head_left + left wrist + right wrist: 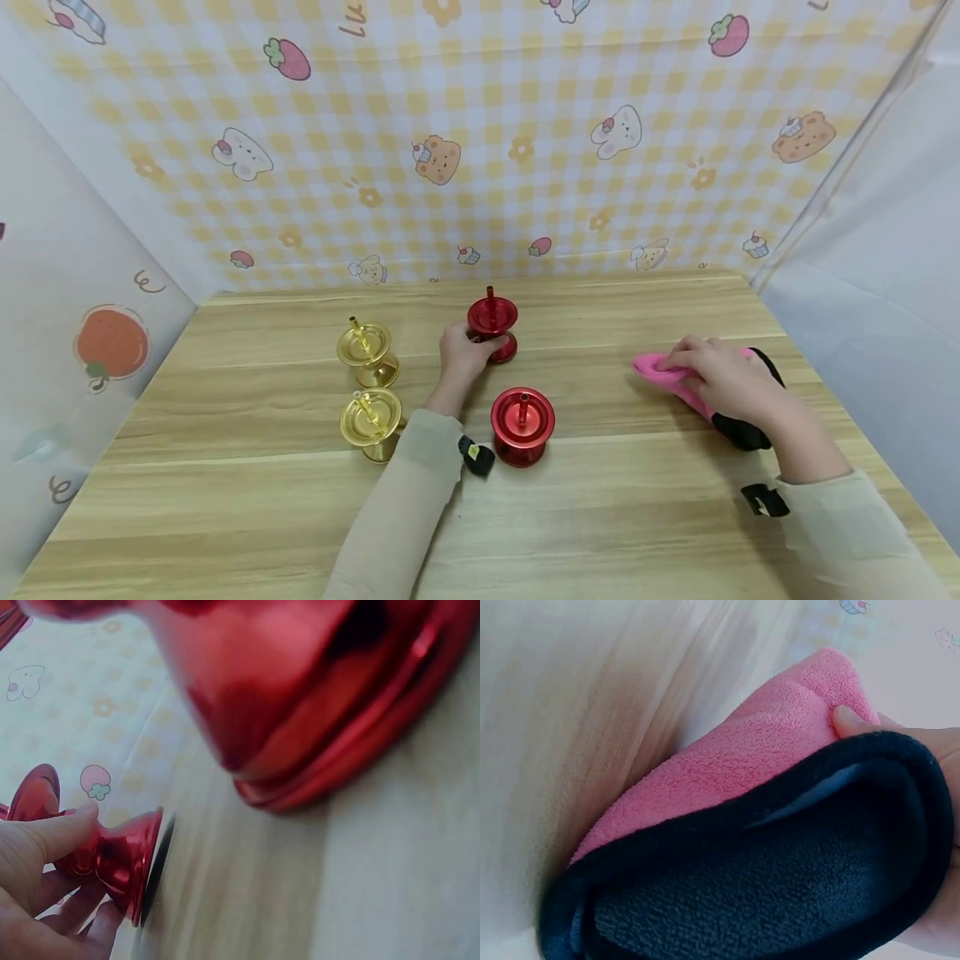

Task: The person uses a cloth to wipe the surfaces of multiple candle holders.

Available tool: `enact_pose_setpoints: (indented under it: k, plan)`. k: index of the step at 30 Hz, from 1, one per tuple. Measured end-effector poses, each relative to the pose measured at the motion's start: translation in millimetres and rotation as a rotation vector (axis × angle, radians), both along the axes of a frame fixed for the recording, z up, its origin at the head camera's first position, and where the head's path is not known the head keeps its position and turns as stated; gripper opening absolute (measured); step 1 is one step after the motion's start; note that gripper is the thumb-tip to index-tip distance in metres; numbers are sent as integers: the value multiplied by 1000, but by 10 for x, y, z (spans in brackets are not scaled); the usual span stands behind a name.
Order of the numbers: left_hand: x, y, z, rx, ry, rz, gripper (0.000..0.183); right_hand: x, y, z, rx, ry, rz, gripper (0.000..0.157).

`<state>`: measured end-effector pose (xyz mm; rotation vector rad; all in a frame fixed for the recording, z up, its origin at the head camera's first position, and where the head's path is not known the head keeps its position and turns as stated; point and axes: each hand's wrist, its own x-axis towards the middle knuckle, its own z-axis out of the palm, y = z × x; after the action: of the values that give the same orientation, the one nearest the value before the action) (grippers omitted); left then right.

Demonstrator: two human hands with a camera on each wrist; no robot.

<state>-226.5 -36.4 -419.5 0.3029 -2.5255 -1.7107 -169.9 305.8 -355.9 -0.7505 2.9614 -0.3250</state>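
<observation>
Near the back of the table, my left hand (462, 360) grips a red metal candle holder (492, 316) by its narrow waist. In the left wrist view, thumb and fingers curl round this holder (124, 859); a dark strip lies beside its base, and I cannot tell whether the base touches the table. Closer to me stands a second red candle holder (522, 421), upright. At the right, my right hand (723, 379) pinches a pink fleecy mitt-like piece (663, 373) with a black-trimmed opening. Its pink fabric (742, 750) and dark lining (757, 877) show in the right wrist view.
Left of my left forearm stand two gold candle holders (366, 346), one behind the other; the nearer gold candle holder (372, 421) is close to the sleeve. Behind the wooden table (225, 483) hangs a checked cloth (480, 100). White sheets border both sides.
</observation>
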Motion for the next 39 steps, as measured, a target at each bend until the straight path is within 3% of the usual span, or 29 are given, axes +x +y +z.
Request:
enact_pose_setpoints:
  k: [10,28,35,39]
  plan:
    - [5,-48,1,-72,4,20,39,34,10,-39,-23,-107,-28,25]
    - [78,-115,71,-42,-15,-13,42,59,-10,-95,-43,-251,-15,56]
    - [187,-168,262,47,-54,-6,59,109,24,-98,-39,-287,-10,74]
    - [328,-224,438,14,-92,-28,69,172,29,-72,-35,-284,-16,67]
